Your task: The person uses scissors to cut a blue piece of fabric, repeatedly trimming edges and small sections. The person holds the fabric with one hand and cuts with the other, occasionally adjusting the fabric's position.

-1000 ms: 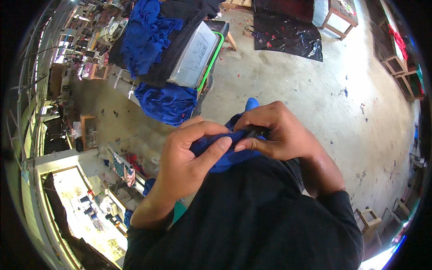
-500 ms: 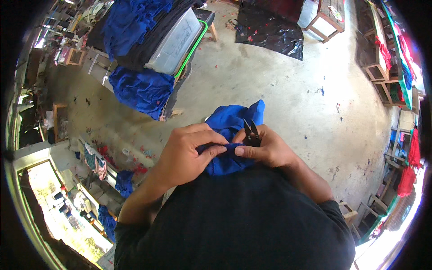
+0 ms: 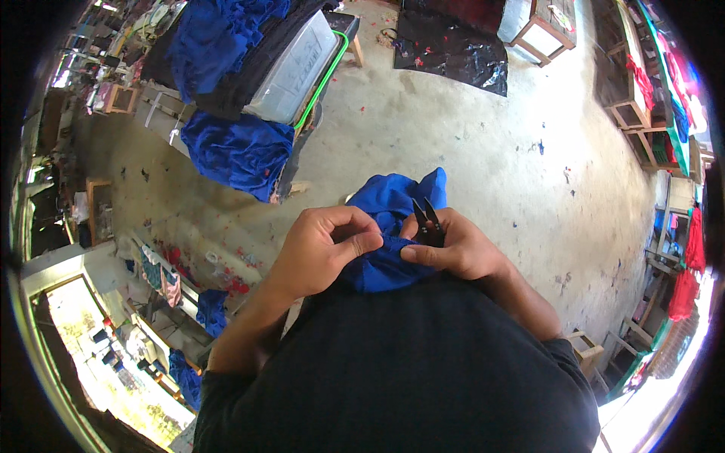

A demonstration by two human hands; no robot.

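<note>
A blue cloth garment [image 3: 393, 195] hangs bunched in front of my body, its edge raised between both hands. My left hand [image 3: 325, 245] is closed, thumb and forefinger pinched together at the cloth's edge. With thumb and fingers, my right hand [image 3: 461, 245] grips the same edge. Small black thread snips [image 3: 428, 226] are tucked in that right hand, their two pointed blades sticking up apart from the cloth. Whether a thread lies in the left pinch is too small to see.
At the upper left, a table bears piled blue cloth [image 3: 238, 155] and a clear plastic bin [image 3: 294, 72] with a green rim. A black sheet [image 3: 453, 53] lies on the concrete floor [image 3: 483, 136]. Wooden benches [image 3: 630, 98] and red cloth [image 3: 683, 291] line the right side.
My left hand's fingers have drawn together into a tighter pinch and rounded up. My right hand, with the snips, has shifted slightly right along the cloth.
</note>
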